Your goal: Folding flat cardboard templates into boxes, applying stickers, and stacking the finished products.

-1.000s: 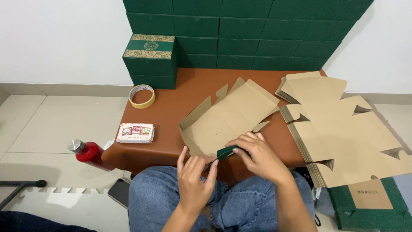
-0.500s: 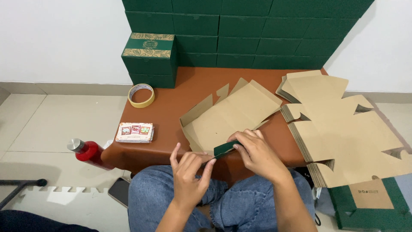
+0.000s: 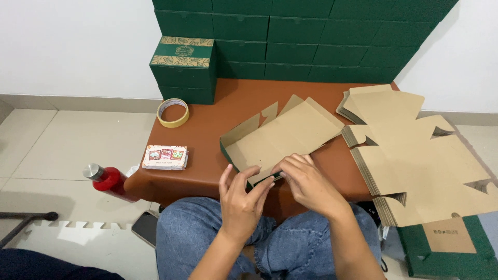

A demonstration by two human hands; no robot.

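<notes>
A flat cardboard box blank (image 3: pixel 282 135), brown inside and dark green outside, lies half folded on the brown low table (image 3: pixel 207 124). Its left and near flaps stand up. My left hand (image 3: pixel 241 199) presses its fingers against the near flap from the left. My right hand (image 3: pixel 308 181) grips the same near flap from the right, fingers curled over its edge. Both hands sit at the table's front edge, above my knees in blue jeans.
A stack of flat box blanks (image 3: pixel 415 150) covers the table's right side. Finished green boxes (image 3: pixel 290 36) line the wall; one decorated box (image 3: pixel 182 62) stands at the left. A tape roll (image 3: pixel 173 112), a small card pack (image 3: pixel 165 157), a red bottle (image 3: pixel 110 180) and a phone (image 3: pixel 145 228) lie left.
Both hands have shifted slightly along the near flap and folded it further up; the box blank has turned a little on the table.
</notes>
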